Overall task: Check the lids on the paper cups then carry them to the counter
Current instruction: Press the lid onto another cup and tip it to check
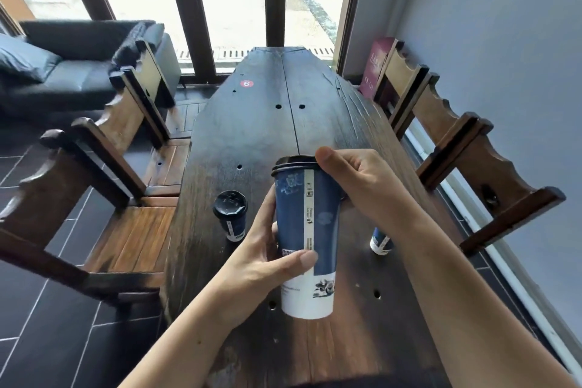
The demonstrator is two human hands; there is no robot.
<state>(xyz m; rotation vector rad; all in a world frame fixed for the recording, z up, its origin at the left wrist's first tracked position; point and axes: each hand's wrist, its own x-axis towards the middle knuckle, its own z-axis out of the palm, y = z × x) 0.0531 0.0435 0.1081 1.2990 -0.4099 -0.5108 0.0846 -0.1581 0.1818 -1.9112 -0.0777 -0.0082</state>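
A tall blue and white paper cup (321, 230) with a black lid (293, 164) is held above the dark wooden table (252, 135). My left hand (267, 258) grips the cup's lower body, thumb across its front. My right hand (356, 186) is curled over the lid's right side, thumb on its rim. A second lidded cup (231, 214) stands on the table to the left. A third cup (381, 242) stands to the right, mostly hidden behind my right forearm.
Wooden chairs flank the table on the left (126, 167) and right (466, 142). A red number sticker (246, 83) marks the table's far end. A black sofa (78, 60) sits at the back left before tall windows. A grey wall runs along the right.
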